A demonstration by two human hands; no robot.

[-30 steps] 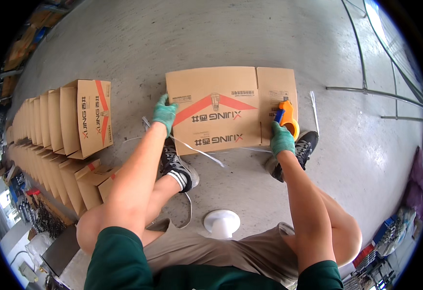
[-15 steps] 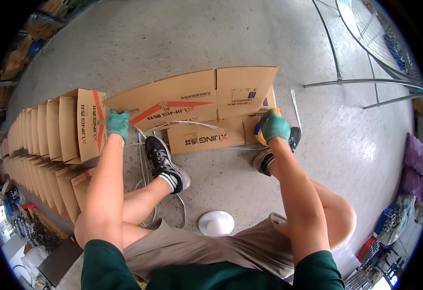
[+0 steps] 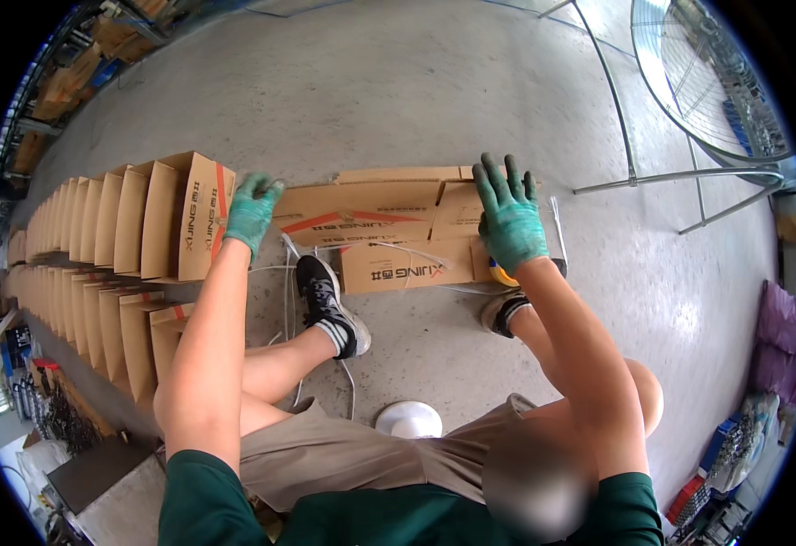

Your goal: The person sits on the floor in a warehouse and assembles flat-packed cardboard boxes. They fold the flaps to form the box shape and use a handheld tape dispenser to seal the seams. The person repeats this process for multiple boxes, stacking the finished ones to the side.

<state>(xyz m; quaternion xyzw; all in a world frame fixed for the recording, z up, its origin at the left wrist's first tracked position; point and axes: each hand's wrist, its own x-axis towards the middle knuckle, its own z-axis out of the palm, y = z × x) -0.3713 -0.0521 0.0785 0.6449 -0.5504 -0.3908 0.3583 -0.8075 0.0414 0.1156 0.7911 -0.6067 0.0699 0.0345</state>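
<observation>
Left hand, fingers curled, grip unclear, and right hand, fingers spread, grasping nothing, bracket the cardboard carton, apparently steadying it.

On the left grip and right grip we see green gloves, their fingertips smudged darker. We wear a dark green shirt – its sleeves short – over taupe shorts with soft creases. Our shoes are black, patterned in grey, with pale soles – and our white socks carry dark stripes.
</observation>
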